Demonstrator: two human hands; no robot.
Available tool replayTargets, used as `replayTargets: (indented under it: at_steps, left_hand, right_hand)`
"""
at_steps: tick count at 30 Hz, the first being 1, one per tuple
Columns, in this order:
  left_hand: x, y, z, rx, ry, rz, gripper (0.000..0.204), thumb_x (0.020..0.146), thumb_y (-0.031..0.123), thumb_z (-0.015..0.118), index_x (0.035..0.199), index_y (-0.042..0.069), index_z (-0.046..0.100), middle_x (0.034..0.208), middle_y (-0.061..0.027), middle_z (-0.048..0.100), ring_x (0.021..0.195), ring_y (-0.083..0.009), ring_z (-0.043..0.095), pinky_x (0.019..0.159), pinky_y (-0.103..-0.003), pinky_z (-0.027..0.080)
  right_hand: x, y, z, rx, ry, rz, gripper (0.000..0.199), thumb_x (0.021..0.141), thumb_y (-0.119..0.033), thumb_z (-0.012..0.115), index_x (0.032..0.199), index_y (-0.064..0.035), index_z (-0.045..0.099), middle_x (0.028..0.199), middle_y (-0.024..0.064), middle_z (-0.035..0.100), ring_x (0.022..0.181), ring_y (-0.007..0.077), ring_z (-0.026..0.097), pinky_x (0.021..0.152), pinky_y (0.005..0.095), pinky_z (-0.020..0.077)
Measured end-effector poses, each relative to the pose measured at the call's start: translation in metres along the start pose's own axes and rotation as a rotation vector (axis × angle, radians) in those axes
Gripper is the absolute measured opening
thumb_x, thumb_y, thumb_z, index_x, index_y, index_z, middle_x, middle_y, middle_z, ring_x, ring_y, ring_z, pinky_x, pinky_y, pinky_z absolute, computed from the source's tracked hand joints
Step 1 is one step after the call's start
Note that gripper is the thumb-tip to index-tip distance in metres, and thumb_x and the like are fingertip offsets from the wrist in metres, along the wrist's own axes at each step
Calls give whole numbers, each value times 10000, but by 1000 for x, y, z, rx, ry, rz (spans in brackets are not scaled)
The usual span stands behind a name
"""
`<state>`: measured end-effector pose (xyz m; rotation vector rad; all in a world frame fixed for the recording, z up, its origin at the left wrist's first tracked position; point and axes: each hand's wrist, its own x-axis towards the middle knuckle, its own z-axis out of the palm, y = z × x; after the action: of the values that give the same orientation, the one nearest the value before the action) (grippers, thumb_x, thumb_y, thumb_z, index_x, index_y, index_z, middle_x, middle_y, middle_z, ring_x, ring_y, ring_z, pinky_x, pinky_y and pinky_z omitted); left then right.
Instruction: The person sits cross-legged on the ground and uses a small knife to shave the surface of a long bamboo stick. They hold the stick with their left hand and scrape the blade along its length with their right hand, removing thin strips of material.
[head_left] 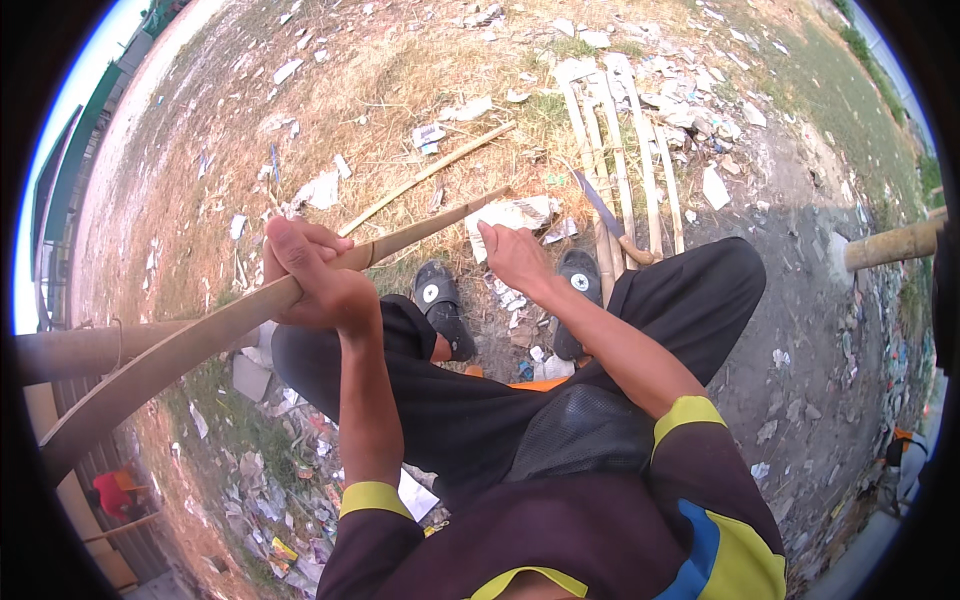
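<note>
while the left hand clamps one bamboo strip, the right hand hangs open.

The long tan split-bamboo strip looks smooth and matt along its woody inner face, while the pale bamboo slats at one o'clock look dry and rough. The black rubber sandals show a dull sheen; the black cloth trousers are matt, on coarse, paper-littered dirt ground

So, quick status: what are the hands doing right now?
Left hand gripping split bamboo strip. Right hand open, beside its far end. Knife on ground beyond, untouched.
</note>
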<state>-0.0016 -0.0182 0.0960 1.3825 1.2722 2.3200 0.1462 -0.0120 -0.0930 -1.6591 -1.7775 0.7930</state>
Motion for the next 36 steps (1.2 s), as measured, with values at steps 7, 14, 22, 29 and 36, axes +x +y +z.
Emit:
replayTargets:
  at_steps: [7, 14, 22, 29, 36]
  left_hand:
    - [3, -6, 0, -30, -4, 9, 406, 986, 162, 460, 601, 40, 428, 506, -30, 422, 431, -104, 419, 415, -231, 322]
    - [4, -8, -1, -53, -15, 12, 407, 972, 156, 488, 589, 76, 377, 501, -29, 389, 426, -106, 373, 413, -226, 307]
    - [13, -12, -7, 13, 22, 39, 422, 980, 179, 475, 581, 54, 415, 507, -33, 434, 421, -96, 394, 412, -234, 311]
    - [9, -10, 0, -31, 26, -23, 405, 983, 201, 480, 608, 56, 428, 526, -35, 433, 447, -98, 412, 407, -226, 346]
    - [2, -6, -3, 29, -40, 39, 436, 995, 183, 430, 587, 29, 450, 501, -30, 451, 439, -87, 407, 427, -228, 324]
  right_hand:
    - [5, -3, -8, 60, -45, 4, 572, 1004, -390, 291, 859, 33, 647, 821, 281, 645, 790, 482, 603, 757, 517, 486]
    - [41, 43, 5, -186, -50, 97, 602, 1004, -442, 289, 873, 23, 648, 817, 320, 633, 799, 459, 638, 733, 516, 521]
    - [36, 98, 5, -345, -184, 430, 535, 1001, -384, 318, 1024, 31, 654, 980, 253, 659, 1013, 409, 617, 897, 496, 478]
    - [0, -66, -67, 193, -244, 46, 564, 1008, -426, 295, 847, 37, 575, 759, 228, 605, 754, 395, 581, 735, 460, 440]
    - [-41, -146, -79, 369, -138, -139, 394, 996, -296, 417, 841, 33, 567, 684, 265, 578, 638, 458, 576, 578, 499, 461]
